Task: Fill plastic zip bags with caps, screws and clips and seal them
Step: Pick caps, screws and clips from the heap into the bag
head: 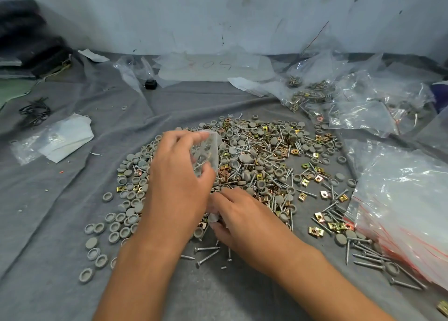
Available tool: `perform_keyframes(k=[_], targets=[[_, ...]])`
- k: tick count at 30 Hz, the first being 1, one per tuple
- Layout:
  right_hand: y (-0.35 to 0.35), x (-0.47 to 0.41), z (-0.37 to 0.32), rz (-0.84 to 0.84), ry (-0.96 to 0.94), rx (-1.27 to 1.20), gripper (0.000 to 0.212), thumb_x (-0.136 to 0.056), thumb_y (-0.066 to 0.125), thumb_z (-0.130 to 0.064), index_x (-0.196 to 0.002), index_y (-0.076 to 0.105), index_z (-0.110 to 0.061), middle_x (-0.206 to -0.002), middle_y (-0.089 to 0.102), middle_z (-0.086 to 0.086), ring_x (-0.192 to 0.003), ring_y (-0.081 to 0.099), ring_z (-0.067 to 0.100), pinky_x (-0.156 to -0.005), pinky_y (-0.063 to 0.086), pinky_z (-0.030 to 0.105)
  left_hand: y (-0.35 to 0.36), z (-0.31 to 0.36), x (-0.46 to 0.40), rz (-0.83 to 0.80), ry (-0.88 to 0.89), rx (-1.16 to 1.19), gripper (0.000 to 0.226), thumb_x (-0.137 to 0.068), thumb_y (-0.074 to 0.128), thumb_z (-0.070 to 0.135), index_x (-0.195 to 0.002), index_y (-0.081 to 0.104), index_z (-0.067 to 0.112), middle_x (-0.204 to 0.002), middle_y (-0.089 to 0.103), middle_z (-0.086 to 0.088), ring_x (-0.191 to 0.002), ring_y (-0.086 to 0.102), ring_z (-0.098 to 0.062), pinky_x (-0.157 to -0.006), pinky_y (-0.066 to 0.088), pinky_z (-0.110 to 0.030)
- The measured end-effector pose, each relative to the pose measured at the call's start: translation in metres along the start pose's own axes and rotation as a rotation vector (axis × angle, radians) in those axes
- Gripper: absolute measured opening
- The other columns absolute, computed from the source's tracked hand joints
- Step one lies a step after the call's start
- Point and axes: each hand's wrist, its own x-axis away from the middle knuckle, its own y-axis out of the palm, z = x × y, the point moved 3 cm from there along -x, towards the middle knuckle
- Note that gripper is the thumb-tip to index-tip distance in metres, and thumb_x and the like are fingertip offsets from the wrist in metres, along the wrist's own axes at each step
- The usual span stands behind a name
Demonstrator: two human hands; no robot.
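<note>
Writing: faint red marks on plastic sheet (215,67) top center, unreadable. Your L hand (179,175) pinches small zip bag (207,152) w/ screws inside, above mixed pile (261,165) mid-frame. R hand (238,214) fingers curled into pile, pinching caps. Stack of empty zip bags (400,211) right edge.

- left hand (179,175) held up over the pile (254,165) of grey caps, screws and brass clips, fingers curled round a small clear zip bag (208,151) with a screw or two inside
- right hand (237,216) low at the pile's near edge, fingertips pinching a grey cap (213,217)
- grey cloth (60,223) under it all
- stack of red-striped zip bags (407,214) to the right
- crumpled plastic bags (358,97) by the wall
</note>
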Motion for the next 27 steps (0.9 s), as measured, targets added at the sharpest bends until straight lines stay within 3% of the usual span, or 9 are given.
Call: perform_keyframes(k=[5,10,13,16,18,20,24,27], targets=[[-0.001,0.001,0.003,-0.003,0.013,0.025,0.023,-0.099,0.051,-0.028,-0.120,0.059,-0.024,-0.108,0.054,-0.002,-0.107,0.051,0.021,-0.088,0.047,0.035,0.001,-0.001,0.000,-0.013,0.002,-0.028,0.045,-0.084,0.073,0.010,-0.126,0.065,0.025,-0.110,0.048,0.012,-0.088,0.049,0.008,-0.079,0.030,0.005],[-0.005,0.002,0.009,0.021,0.003,-0.058,0.012,-0.098,0.055,-0.033,-0.107,0.061,-0.028,-0.101,0.055,-0.007,-0.100,0.053,0.015,-0.086,0.050,0.036,0.002,-0.002,0.001,-0.023,0.005,-0.024,0.046,-0.083,0.074,0.011,-0.125,0.064,0.028,-0.109,0.048,0.014,-0.087,0.048,0.011,-0.079,0.031,0.004],[-0.024,0.001,0.021,0.163,0.033,-0.196,0.012,-0.099,0.056,-0.035,-0.106,0.062,-0.028,-0.098,0.058,-0.015,-0.092,0.052,0.002,-0.082,0.049,0.026,0.004,-0.002,0.002,-0.050,0.010,-0.017,0.048,-0.082,0.075,0.011,-0.125,0.063,0.028,-0.110,0.049,0.015,-0.088,0.049,0.007,-0.080,0.032,0.003],[-0.049,0.004,0.026,0.436,0.015,-0.290,0.010,-0.098,0.063,-0.025,-0.108,0.066,-0.023,-0.096,0.056,-0.020,-0.085,0.053,-0.008,-0.074,0.041,0.006,0.007,-0.001,0.003,-0.094,0.030,-0.043,0.052,-0.081,0.079,0.013,-0.127,0.061,0.027,-0.112,0.047,0.016,-0.090,0.048,-0.001,-0.078,0.037,0.001],[-0.058,0.007,0.025,0.581,0.000,-0.265,0.012,-0.096,0.067,-0.020,-0.108,0.068,-0.019,-0.096,0.054,-0.019,-0.084,0.051,-0.011,-0.075,0.037,0.002,0.011,0.001,0.004,-0.129,0.052,-0.061,0.054,-0.081,0.080,0.016,-0.129,0.059,0.029,-0.114,0.045,0.018,-0.094,0.048,-0.002,-0.075,0.039,-0.004],[-0.059,0.007,0.022,0.618,-0.017,-0.212,0.014,-0.096,0.068,-0.021,-0.109,0.069,-0.016,-0.098,0.057,-0.011,-0.085,0.050,-0.005,-0.077,0.040,0.008,0.015,0.006,0.007,-0.157,0.084,-0.072,0.055,-0.081,0.080,0.019,-0.130,0.058,0.030,-0.116,0.044,0.019,-0.097,0.049,-0.002,-0.079,0.037,-0.006],[-0.055,0.007,0.019,0.616,-0.019,-0.136,0.025,-0.094,0.065,-0.022,-0.116,0.073,-0.014,-0.101,0.062,-0.001,-0.093,0.058,0.014,-0.073,0.055,0.034,0.021,0.012,0.009,-0.172,0.124,-0.071,0.051,-0.081,0.077,0.015,-0.128,0.061,0.026,-0.116,0.044,0.018,-0.099,0.048,0.000,-0.077,0.035,-0.004],[-0.058,0.009,0.019,0.658,-0.028,-0.098,0.028,-0.096,0.068,-0.020,-0.123,0.071,-0.016,-0.102,0.064,-0.003,-0.095,0.059,0.018,-0.078,0.052,0.034,0.022,0.011,0.009,-0.179,0.121,-0.059,0.051,-0.078,0.080,0.015,-0.124,0.062,0.026,-0.114,0.043,0.018,-0.097,0.046,0.003,-0.077,0.037,-0.006]])
